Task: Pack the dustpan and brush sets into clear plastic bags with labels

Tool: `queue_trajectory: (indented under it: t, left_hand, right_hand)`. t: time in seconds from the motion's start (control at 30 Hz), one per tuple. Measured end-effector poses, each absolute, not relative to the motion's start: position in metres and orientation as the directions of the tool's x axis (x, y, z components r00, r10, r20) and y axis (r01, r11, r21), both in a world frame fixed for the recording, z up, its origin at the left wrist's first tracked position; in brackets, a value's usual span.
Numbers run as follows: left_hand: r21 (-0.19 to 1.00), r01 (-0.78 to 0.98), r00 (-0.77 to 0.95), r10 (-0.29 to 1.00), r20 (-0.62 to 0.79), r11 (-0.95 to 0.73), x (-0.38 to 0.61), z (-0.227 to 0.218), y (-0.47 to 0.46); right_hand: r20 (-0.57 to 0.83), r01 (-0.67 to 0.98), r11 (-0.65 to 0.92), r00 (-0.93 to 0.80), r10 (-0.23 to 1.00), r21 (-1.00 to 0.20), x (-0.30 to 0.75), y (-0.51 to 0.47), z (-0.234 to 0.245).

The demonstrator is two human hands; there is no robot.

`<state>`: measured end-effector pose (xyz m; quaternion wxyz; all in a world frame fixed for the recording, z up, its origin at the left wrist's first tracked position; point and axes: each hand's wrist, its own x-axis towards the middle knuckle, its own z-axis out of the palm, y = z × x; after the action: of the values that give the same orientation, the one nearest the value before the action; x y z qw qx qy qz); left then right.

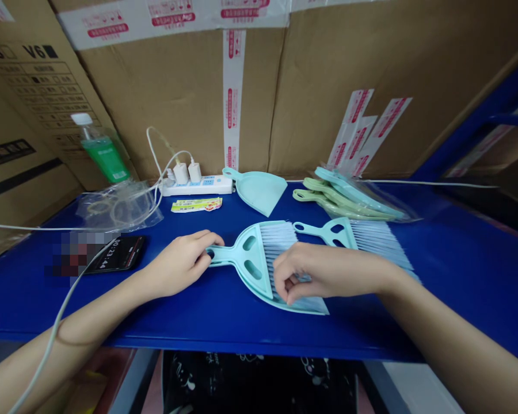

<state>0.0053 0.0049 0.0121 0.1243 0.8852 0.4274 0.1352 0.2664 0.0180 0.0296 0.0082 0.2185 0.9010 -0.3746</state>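
A mint-green dustpan with a small brush nested in it (259, 259) lies flat on the blue shelf (224, 322). My left hand (179, 264) is closed round the handle at its left end. My right hand (304, 270) rests on the bristles with fingers curled, pinching at the brush or pan edge. A second mint brush (358, 233) lies just behind my right hand. A loose mint dustpan (259, 190) sits farther back.
Bagged green and mint brush sets (349, 198) lie at the back right. A power strip with chargers (196, 183), a green bottle (101, 150), a plastic bag (121, 207), a phone (118, 253) and cardboard boxes (328, 86) surround the shelf. A white cable (56, 328) crosses my left arm.
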Motion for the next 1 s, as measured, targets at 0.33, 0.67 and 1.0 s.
queue_trajectory:
  t: [0.33, 0.67, 1.0]
  left_hand:
    - [0.351, 0.713, 0.604, 0.786, 0.131, -0.606, 0.0056, 0.0124, 0.0055]
    - [0.337, 0.717, 0.605, 0.785, 0.135, -0.611, 0.0054, 0.0127, 0.0043]
    - [0.325, 0.726, 0.602, 0.788, 0.125, -0.606, 0.0063, 0.0130, 0.0044]
  right_hand:
    - [-0.272, 0.487, 0.607, -0.868, 0.415, -0.628, 0.2720, 0.0180, 0.0308]
    - [-0.274, 0.568, 0.594, -0.812, 0.515, -0.569, 0.2737, 0.0167, 0.0336]
    - [-0.257, 0.580, 0.609, -0.803, 0.538, -0.541, 0.2703, 0.0155, 0.0314]
